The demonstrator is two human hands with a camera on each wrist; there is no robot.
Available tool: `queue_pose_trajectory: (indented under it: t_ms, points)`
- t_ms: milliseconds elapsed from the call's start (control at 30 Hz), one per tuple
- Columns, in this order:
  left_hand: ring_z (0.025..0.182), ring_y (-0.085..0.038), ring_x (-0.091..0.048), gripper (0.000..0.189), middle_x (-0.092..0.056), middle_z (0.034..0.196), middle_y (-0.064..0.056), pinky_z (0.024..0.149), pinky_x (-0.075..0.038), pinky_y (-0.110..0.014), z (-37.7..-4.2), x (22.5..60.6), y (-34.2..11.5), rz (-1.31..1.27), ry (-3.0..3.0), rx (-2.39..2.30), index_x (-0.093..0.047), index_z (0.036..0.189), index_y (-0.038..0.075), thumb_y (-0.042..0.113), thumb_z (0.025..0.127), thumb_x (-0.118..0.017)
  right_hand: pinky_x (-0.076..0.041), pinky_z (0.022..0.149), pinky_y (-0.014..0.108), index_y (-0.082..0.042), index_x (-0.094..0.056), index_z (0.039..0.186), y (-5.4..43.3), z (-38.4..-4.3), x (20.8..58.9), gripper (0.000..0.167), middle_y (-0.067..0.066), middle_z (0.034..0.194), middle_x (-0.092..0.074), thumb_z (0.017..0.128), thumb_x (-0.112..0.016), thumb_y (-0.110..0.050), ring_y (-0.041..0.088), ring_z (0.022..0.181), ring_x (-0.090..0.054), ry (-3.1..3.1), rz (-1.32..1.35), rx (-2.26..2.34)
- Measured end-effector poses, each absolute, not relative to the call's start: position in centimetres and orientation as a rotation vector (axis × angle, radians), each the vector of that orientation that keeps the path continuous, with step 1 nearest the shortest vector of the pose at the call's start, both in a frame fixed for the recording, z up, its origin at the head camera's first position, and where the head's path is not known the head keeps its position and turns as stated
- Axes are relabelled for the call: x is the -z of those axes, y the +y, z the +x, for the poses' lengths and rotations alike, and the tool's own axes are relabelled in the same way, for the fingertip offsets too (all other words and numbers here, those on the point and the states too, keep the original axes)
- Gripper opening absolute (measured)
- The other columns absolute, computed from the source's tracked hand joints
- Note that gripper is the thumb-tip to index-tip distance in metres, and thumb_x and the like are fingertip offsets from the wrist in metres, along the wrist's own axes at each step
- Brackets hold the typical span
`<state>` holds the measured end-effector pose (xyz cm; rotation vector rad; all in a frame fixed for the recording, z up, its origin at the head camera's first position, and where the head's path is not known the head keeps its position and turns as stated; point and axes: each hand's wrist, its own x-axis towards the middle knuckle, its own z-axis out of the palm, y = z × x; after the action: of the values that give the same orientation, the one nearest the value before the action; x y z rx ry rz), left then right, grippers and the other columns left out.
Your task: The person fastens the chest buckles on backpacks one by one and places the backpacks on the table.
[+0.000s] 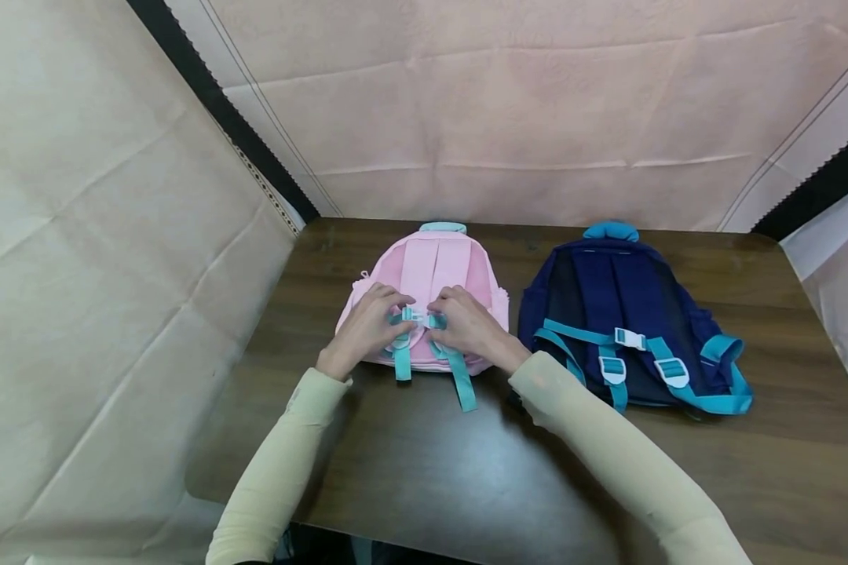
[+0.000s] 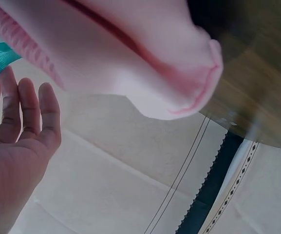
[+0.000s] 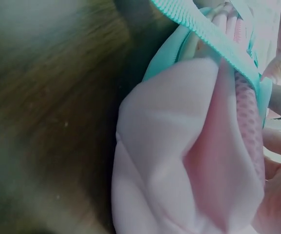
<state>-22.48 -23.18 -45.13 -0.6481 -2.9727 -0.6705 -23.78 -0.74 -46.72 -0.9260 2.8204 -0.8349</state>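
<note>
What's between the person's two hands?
In the head view, a pale plastic buckle on turquoise webbing straps lies between the left hand and right hand, over the pink fabric backpack.

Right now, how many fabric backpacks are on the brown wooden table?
2: a pink fabric backpack beneath the left hand and right hand; a navy fabric backpack right of the pink one.

Table: brown, wood-grained, rounded at the visible corners.
Count on top: 2, side by side, close together near the far edge.
Pink backpack: lies left, strap side up, light-blue handle toward the far edge.
Navy backpack: lies right, also strap side up, with blue handle pointing the same way.
</note>
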Motion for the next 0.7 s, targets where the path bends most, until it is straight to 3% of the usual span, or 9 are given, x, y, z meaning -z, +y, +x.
queue_pose_trajectory:
  t_ms: [367, 700]
  points:
    - [0.107, -0.027, -0.063, 0.039, -0.074, 0.111, -0.011, 0.092, -0.060, -0.043, -22.63, 44.92, -22.80, -0.644, -2.956, 0.597, -0.081, 0.124, 0.008, 0.025, 0.091, -0.091, -0.057, 0.088, 0.035, -0.002, -0.081, 0.125, -1.80, -24.03, 47.08, 0.033, 0.015, 0.116, -0.077, 0.096, -0.085, -0.017, 0.027, 0.102, -0.063, 2.814, -0.881, 0.864]
    - [0.106, -0.027, -0.062, 0.036, -0.072, 0.111, -0.011, 0.093, -0.061, -0.043, -22.40, 45.27, -23.02, -0.629, -2.963, 0.652, -0.081, 0.124, 0.007, 0.024, 0.093, -0.089, -0.060, 0.095, 0.039, -0.003, -0.081, 0.125, -1.28, -23.94, 47.58, 0.032, 0.014, 0.118, -0.078, 0.096, -0.084, -0.016, 0.027, 0.105, -0.065, 2.797, -0.882, 0.958]
